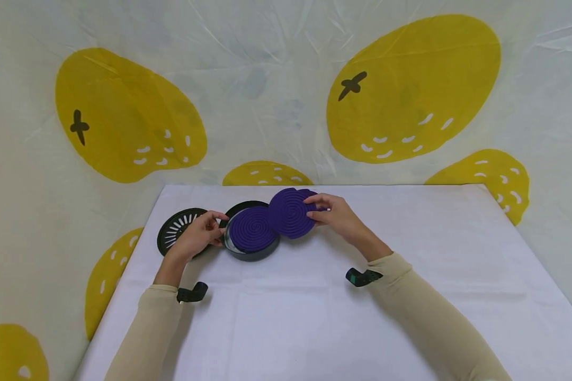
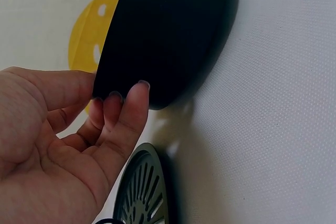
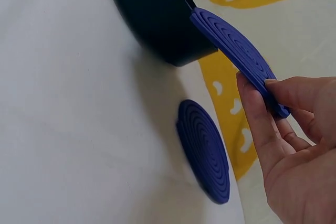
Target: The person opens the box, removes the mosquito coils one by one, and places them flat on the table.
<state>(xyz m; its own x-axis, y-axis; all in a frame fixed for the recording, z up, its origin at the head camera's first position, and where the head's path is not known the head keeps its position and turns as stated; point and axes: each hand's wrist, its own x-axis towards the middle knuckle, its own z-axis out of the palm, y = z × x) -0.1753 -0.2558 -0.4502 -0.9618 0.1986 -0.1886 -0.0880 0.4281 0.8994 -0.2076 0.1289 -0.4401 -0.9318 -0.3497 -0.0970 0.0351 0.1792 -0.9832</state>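
My left hand [image 1: 200,233] pinches the rim of a round, dark mosquito coil holder [image 1: 251,257], thumb on the edge and fingertips on the outer wall. A purple mosquito coil [image 1: 250,230] sits in the holder, seen in the head view. Between thumb and fingers, my right hand [image 1: 336,214] holds another purple coil [image 1: 291,214] by its edge, above the holder's right side. In the right wrist view, this held coil [image 3: 236,51] is tilted beside the holder [image 3: 152,19]. One more coil [image 3: 203,150] lies on the table, mostly hidden behind the held one in the head view.
A dark round lid [image 1: 171,227] with radial slots lies on the white-covered table [image 1: 286,328], left of the holder and partly behind my left hand. Behind the table hangs a pale cloth [image 1: 267,95] printed with yellow fruit. Dark wrist mounts [image 1: 359,277] stick out at both cuffs.
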